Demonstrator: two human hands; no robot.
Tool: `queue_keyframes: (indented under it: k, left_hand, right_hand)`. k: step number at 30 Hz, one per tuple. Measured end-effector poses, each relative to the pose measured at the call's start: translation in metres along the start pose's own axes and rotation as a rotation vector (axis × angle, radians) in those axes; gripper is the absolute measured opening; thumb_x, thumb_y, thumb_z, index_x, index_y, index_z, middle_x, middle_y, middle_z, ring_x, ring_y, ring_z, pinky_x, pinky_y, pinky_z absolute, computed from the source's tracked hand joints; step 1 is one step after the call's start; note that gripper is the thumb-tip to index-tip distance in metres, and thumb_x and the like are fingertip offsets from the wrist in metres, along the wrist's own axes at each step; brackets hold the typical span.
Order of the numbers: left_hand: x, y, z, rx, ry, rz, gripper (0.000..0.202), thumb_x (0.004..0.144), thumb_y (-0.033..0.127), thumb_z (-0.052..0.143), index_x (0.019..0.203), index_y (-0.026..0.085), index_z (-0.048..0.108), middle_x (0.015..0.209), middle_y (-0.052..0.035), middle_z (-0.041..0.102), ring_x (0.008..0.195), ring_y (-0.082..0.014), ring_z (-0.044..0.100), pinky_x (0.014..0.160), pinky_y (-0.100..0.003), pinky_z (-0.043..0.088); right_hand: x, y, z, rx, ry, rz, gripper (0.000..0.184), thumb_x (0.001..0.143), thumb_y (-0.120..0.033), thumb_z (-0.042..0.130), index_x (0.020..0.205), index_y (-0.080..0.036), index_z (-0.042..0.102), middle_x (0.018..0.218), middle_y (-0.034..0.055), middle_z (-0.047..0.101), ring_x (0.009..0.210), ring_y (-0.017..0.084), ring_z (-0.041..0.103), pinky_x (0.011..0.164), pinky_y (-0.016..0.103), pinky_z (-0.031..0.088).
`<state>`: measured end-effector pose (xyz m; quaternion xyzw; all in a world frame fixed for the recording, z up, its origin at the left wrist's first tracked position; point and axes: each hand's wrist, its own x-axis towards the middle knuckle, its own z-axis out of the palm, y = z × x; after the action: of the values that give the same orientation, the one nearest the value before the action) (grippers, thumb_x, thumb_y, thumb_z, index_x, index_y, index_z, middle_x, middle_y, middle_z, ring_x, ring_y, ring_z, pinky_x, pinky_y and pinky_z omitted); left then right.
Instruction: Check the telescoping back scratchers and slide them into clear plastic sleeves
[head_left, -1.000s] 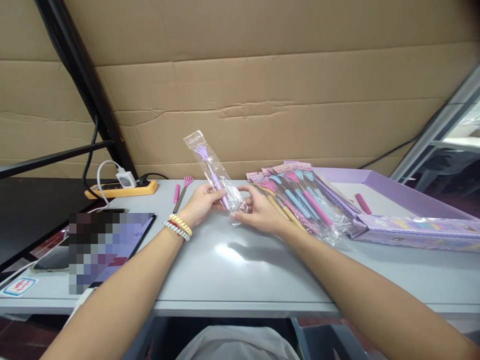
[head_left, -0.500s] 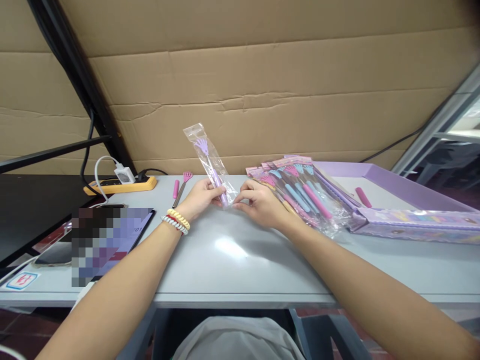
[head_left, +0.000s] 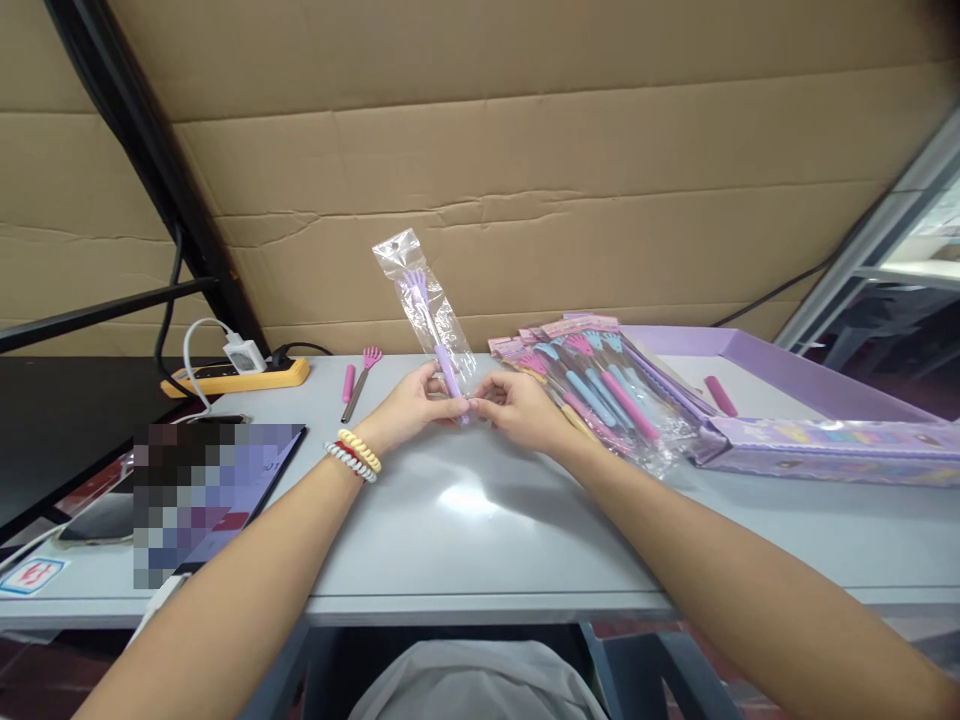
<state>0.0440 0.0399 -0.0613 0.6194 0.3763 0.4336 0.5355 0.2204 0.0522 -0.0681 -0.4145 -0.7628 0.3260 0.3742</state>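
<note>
Over table (head_left: 420, 545), bagged purple scratcher (head_left: 448, 372) held by left hand (head_left: 411, 405), lower end pinched by right hand (head_left: 521, 408); pile (head_left: 609, 390) bagged, pink scratcher (head_left: 362, 385) unbagged.

A grey table (head_left: 405, 545) bears bagged scratchers (head_left: 628, 402), a lilac box (head_left: 840, 455) and a power strip (head_left: 289, 377).

Looks like a small workshop or stockroom work spot: grey desk (head_left: 405, 550), cardboard backing (head_left: 525, 140), black metal frame (head_left: 124, 165), yellow power strip (head_left: 291, 375), piled bagged hand-headed sticks (head_left: 598, 388).
</note>
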Motion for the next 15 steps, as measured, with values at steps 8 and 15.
queue_keyframes:
  k: [8, 15]
  left_hand:
    - [0.003, -0.005, 0.003, -0.016, 0.010, -0.017, 0.053, 0.060, 0.021, 0.079, 0.103, 0.014, 0.050, 0.073, -0.0037, 0.067, 0.069, -0.0165, 0.065, 0.068, -0.031, 0.051]
    - [0.004, -0.011, 0.008, -0.071, -0.043, -0.047, 0.050, 0.060, 0.026, 0.079, 0.100, 0.013, 0.053, 0.082, -0.0044, 0.066, 0.072, -0.0152, 0.063, 0.067, -0.029, 0.051]
  right_hand:
    - [0.000, 0.000, 0.002, 0.044, 0.063, 0.079, 0.063, 0.068, -0.022, 0.061, 0.126, -0.015, 0.038, 0.056, -0.0075, 0.047, 0.052, 0.012, 0.048, 0.051, 0.023, 0.035]
    - [-0.001, -0.009, -0.002, -0.100, -0.030, 0.150, 0.010, 0.069, -0.023, 0.061, 0.072, -0.014, 0.056, 0.056, -0.0024, 0.053, 0.053, 0.011, 0.047, 0.052, 0.022, 0.032]
